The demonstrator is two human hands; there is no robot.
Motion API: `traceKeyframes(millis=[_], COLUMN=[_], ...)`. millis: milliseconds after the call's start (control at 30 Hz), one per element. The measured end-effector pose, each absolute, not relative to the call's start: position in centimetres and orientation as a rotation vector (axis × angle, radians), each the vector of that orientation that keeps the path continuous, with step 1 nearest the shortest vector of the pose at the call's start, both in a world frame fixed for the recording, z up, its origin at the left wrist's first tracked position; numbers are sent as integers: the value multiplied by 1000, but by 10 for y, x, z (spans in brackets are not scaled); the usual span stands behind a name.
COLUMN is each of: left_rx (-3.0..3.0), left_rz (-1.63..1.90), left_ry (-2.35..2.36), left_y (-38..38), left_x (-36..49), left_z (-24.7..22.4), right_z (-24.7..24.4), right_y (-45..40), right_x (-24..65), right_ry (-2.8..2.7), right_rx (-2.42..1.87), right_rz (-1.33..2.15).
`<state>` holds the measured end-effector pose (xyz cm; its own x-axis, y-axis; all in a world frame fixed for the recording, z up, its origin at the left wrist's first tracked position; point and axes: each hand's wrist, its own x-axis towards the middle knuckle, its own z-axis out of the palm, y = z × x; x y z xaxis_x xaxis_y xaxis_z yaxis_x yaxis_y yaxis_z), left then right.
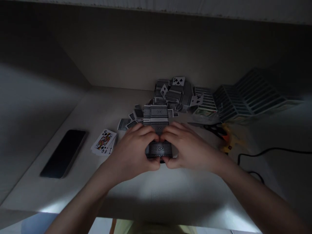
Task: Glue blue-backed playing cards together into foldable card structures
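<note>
Between my two hands is a patterned dark card box (161,149), the same print as playing-card backs. My left hand (137,148) grips its left side, thumb at the near edge and fingers over the far part. From the other side my right hand (186,146) holds it the same way, the two thumbs almost meeting. Just beyond the fingertips lies another patterned piece (156,112), flat on the surface; whether it joins the held box is hidden. Loose playing cards (138,113) are scattered beside it.
A phone (63,154) and a small stack of face-up cards (104,141) lie at left. Behind are a heap of cards (174,91) and packed card boxes (258,92). Scissors (212,128), a yellow-orange tool (227,136) and a black cable (265,151) are at right.
</note>
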<state>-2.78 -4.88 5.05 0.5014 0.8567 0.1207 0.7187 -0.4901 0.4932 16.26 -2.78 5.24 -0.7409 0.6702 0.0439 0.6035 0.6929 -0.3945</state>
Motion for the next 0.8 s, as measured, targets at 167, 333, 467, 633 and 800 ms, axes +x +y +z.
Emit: traceKeyframes(millis=[167,333,467,633,800], left_rx=[2322,2241,2189,2166,2158], left_rz=[522,551,568,582,587], left_ry=[1313,1323,1342,1354,1342], left_y=[-48,-49,-50,-50,-48], left_x=[-27,-25,-22,-21,-22], left_z=[50,51,52,52,52], right_z=[52,49,49,51,54], right_y=[-28,-28,-28,-29,-31], right_x=[162,162,163,162,161], right_ry=[-2681,-2650,-2646,-2665,-2692], right_rx=[-1033,-1005,-990,-990,-975], right_rz=[586,611,625,604,611])
